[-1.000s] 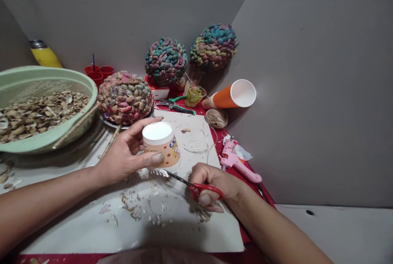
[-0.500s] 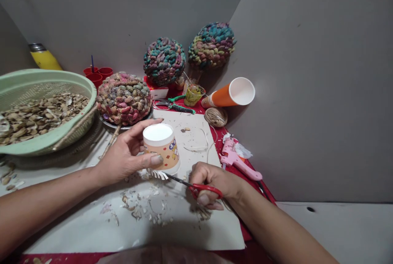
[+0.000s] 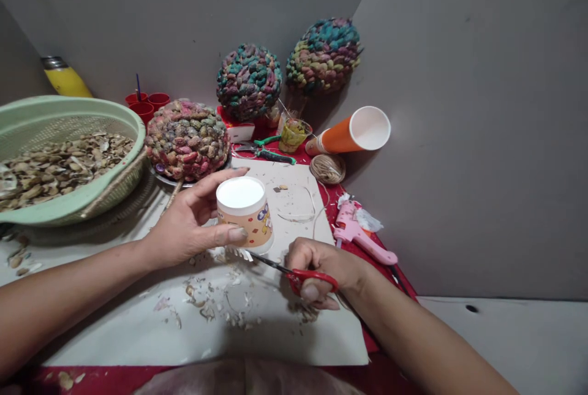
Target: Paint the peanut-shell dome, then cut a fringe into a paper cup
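Note:
A paper cup [image 3: 245,223] with an orange printed band and a plain white top face is gripped by my left hand [image 3: 197,220], thumb at its front and fingers behind. White cut strips [image 3: 241,253] fan out at the cup's lower edge. My right hand [image 3: 316,269] is closed round the red handles of the scissors [image 3: 301,277], whose dark blades point left and reach the strips. Small scraps and shell bits [image 3: 206,306] lie on the white board [image 3: 316,340] below.
A green basket [image 3: 138,144] of shells stands left, beside a shell-covered ball [image 3: 186,138]. Behind are two coloured balls [image 3: 249,79], green-handled pliers [image 3: 271,153] and orange cups [image 3: 337,138]. Twine [image 3: 327,168] and a pink glue gun [image 3: 362,239] lie right.
The camera view has shifted slightly. Both hands hold nearly the same pose round the cup and scissors, with the blades still at the strips.

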### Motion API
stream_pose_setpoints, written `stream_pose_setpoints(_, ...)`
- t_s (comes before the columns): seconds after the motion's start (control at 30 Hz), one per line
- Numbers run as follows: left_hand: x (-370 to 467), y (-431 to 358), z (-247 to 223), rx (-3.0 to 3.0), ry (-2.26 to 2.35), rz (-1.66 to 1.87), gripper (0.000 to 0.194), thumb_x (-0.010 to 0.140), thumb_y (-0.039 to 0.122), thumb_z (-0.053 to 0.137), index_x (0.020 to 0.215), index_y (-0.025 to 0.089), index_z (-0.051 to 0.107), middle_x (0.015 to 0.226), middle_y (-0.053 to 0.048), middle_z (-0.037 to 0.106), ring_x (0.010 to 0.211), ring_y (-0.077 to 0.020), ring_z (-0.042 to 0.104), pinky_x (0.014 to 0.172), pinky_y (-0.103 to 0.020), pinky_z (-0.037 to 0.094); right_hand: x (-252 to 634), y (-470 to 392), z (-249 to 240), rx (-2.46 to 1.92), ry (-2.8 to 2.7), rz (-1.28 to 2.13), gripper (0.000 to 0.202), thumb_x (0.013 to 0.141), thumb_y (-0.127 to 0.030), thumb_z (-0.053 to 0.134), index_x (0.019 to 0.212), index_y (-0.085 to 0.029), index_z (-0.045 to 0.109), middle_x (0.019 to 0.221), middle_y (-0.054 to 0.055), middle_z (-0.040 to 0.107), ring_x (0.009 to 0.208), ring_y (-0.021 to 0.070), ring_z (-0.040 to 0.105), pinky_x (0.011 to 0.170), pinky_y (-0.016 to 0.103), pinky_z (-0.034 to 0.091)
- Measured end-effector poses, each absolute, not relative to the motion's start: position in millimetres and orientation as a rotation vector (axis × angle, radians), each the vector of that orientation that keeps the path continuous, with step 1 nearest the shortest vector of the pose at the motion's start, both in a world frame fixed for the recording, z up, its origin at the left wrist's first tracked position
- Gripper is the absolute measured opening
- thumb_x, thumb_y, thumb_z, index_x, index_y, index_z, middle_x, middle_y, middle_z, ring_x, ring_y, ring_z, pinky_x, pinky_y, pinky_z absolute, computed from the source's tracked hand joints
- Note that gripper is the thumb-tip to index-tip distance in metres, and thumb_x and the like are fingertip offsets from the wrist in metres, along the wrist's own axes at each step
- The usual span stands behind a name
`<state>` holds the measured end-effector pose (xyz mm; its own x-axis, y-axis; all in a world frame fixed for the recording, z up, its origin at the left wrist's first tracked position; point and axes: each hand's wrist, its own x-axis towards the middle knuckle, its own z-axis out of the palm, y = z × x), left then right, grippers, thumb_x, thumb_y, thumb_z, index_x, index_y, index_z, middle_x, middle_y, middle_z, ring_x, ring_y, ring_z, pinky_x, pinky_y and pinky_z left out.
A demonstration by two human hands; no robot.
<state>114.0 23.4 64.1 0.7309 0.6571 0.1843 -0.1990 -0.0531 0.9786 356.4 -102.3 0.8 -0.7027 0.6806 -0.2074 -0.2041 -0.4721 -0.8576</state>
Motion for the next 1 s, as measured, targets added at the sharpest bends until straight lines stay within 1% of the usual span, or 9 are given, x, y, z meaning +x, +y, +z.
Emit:
stream_pose_setpoints(0.17, 112.9, 23.3, 62.2, 1.480, 0.385, 0.743, 0.067, 0.069, 0.031, 0.095, 0.132, 0.029, 0.071, 0.127, -0.003, 0.075, 0.117, -0.0255, 0.069, 0.101, -0.033, 0.056, 355.3, -100.4, 3.8, -0.691, -1.145, 2.223, 0.053, 0.077, -0.046, 0.088, 0.049, -0.012, 0.060, 0.036, -0.002, 0.053, 0.025, 0.0059, 0.042, 0.028, 0.015, 0.031)
stream_pose_setpoints(0.33, 111.3, 24.0, 62.8, 1.478, 0.392, 0.739, 0.068, 0.069, 0.031, 0.095, 0.132, 0.030, 0.072, 0.128, -0.004, 0.075, 0.119, -0.0269, 0.069, 0.104, -0.035, 0.055, 353.8, -99.7, 4.1, -0.646, -1.115, 2.245, 0.054, 0.076, -0.046, 0.089, 0.048, -0.013, 0.058, 0.032, -0.003, 0.050, 0.022, 0.0053, 0.038, 0.027, 0.015, 0.033)
stream_pose_setpoints(0.4, 111.1, 24.1, 62.5, 1.473, 0.384, 0.750, 0.068, 0.067, 0.031, 0.096, 0.131, 0.031, 0.072, 0.129, -0.004, 0.075, 0.121, -0.0276, 0.068, 0.105, -0.036, 0.055, 353.2, -100.1, 3.0, -0.648, -1.099, 2.241, 0.054, 0.075, -0.046, 0.089, 0.047, -0.013, 0.057, 0.033, -0.003, 0.050, 0.022, 0.0051, 0.039, 0.027, 0.014, 0.034)
stream_pose_setpoints(0.5, 111.4, 23.6, 60.9, 1.459, 0.403, 0.761, 0.071, 0.068, 0.034, 0.096, 0.134, 0.030, 0.070, 0.129, -0.005, 0.075, 0.121, -0.0291, 0.068, 0.105, -0.039, 0.055, 352.6, -101.3, 1.9, -0.659, -1.078, 2.230, 0.055, 0.075, -0.046, 0.089, 0.046, -0.013, 0.055, 0.034, -0.002, 0.052, 0.023, 0.0055, 0.042, 0.028, 0.014, 0.035)
stream_pose_setpoints(0.63, 112.3, 21.1, 57.9, 1.415, 0.426, 0.782, 0.073, 0.068, 0.038, 0.096, 0.134, 0.029, 0.067, 0.130, -0.007, 0.074, 0.122, -0.0310, 0.068, 0.106, -0.041, 0.055, 351.2, -102.1, 3.0, -0.656, -1.055, 2.212, 0.056, 0.073, -0.047, 0.089, 0.045, -0.013, 0.054, 0.034, -0.002, 0.051, 0.023, 0.0063, 0.042, 0.026, 0.014, 0.032)
stream_pose_setpoints(0.7, 112.7, 19.6, 56.1, 1.390, 0.427, 0.791, 0.070, 0.068, 0.037, 0.095, 0.132, 0.030, 0.067, 0.132, -0.006, 0.074, 0.123, -0.0305, 0.068, 0.106, -0.040, 0.055, 350.2, -101.7, 3.9, -0.644, -1.046, 2.204, 0.056, 0.072, -0.047, 0.089, 0.045, -0.014, 0.054, 0.033, -0.002, 0.050, 0.022, 0.0066, 0.042, 0.025, 0.014, 0.031)
stream_pose_setpoints(0.87, 113.1, 17.3, 53.1, 1.334, 0.419, 0.827, 0.066, 0.068, 0.033, 0.096, 0.127, 0.032, 0.067, 0.135, -0.002, 0.072, 0.122, -0.0258, 0.068, 0.104, -0.034, 0.055, 349.2, -99.7, 3.2, -0.596, -1.047, 2.221, 0.056, 0.073, -0.048, 0.087, 0.044, -0.015, 0.052, 0.032, -0.002, 0.049, 0.020, 0.0073, 0.041, 0.026, 0.016, 0.034)
stream_pose_setpoints(1.0, 113.1, 16.9, 55.1, 1.358, 0.421, 0.837, 0.069, 0.067, 0.035, 0.097, 0.128, 0.031, 0.065, 0.140, -0.004, 0.069, 0.127, -0.0283, 0.066, 0.105, -0.034, 0.055, 351.0, -98.8, 1.0, -0.587, -1.052, 2.232, 0.057, 0.074, -0.048, 0.087, 0.044, -0.015, 0.052, 0.032, -0.002, 0.050, 0.020, 0.0075, 0.042, 0.025, 0.015, 0.032)
